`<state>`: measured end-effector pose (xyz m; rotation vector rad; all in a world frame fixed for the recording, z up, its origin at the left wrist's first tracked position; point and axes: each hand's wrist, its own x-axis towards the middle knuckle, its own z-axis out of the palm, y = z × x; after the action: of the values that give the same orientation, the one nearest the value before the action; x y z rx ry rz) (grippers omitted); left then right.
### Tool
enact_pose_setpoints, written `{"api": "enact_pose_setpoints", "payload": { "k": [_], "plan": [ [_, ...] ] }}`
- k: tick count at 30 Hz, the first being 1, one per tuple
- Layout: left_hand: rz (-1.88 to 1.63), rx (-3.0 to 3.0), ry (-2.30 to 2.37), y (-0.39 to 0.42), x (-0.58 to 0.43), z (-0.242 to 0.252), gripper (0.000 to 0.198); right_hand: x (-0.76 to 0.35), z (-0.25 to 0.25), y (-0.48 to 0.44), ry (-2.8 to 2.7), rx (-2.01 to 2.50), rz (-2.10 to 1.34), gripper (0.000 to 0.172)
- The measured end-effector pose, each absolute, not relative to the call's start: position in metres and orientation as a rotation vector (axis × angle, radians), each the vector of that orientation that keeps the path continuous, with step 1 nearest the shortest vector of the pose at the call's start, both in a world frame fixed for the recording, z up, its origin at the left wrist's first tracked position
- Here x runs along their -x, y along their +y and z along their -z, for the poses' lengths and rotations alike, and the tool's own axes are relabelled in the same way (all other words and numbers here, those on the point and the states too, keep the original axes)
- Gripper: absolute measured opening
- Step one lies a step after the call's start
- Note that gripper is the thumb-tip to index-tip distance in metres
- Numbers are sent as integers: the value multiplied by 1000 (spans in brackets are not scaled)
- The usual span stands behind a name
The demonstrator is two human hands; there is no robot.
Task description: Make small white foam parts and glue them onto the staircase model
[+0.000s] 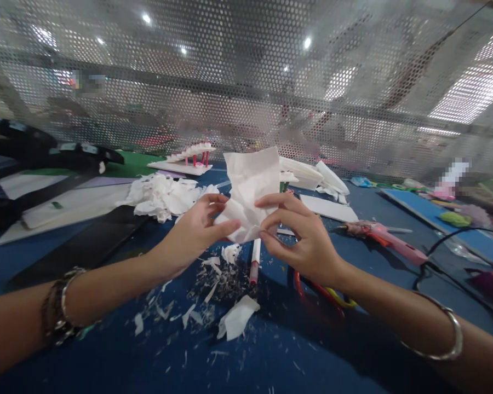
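Note:
Between my two hands a crumpled white sheet of thin paper (252, 172) is held up above the blue table. My left hand (203, 221) pinches its lower left edge, thumb in front. My right hand (298, 232) grips the lower right side with thumb and fingertips. Beneath the hands lie small paper scraps (231, 253), fine white shreds and a larger torn piece (238, 317). A white and red marker (254, 262) lies just below the sheet. Left of it, behind my left hand, is a heap of torn white paper (162, 194).
To the right rests a pink glue gun (388, 238) with a black cord. Red and yellow scissor-like handles (337, 298) lie partly under my right forearm. A small white stair model (193, 156) with red posts stands behind. A perforated metal screen (246, 71) closes off the back.

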<state>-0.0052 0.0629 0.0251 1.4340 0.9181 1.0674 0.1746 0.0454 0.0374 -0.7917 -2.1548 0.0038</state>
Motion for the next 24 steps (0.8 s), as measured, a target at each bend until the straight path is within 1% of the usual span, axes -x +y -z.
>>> {"api": "enact_pose_setpoints", "payload": {
  "k": [1, 4, 7, 11, 16, 19, 24],
  "plan": [
    [-1038, -1349, 917, 64, 5, -26, 48, -175, -38, 46, -2157, 783, -15, 7],
    [-805, -1219, 828, 66, 6, -32, 37, -176, -37, 46, -2184, 730, -47, 5],
    [-672, -1199, 783, 61, 6, -36, 34, -175, -35, 45, -2219, 679, -81, 5],
    [-700, -1195, 920, 55, 6, -34, 33, -174, -35, 43, -2258, 643, -114, 6],
    [-760, -1375, 950, 54, 7, -31, 22, -173, -37, 41, -2264, 658, -103, 11],
    [-768, -1479, 918, 54, 9, -30, 24, -173, -36, 41, -2260, 665, -63, 13],
    [-742, -1569, 913, 56, 10, -30, 25, -173, -35, 41, -2261, 714, -3, 9]
  ]
}}
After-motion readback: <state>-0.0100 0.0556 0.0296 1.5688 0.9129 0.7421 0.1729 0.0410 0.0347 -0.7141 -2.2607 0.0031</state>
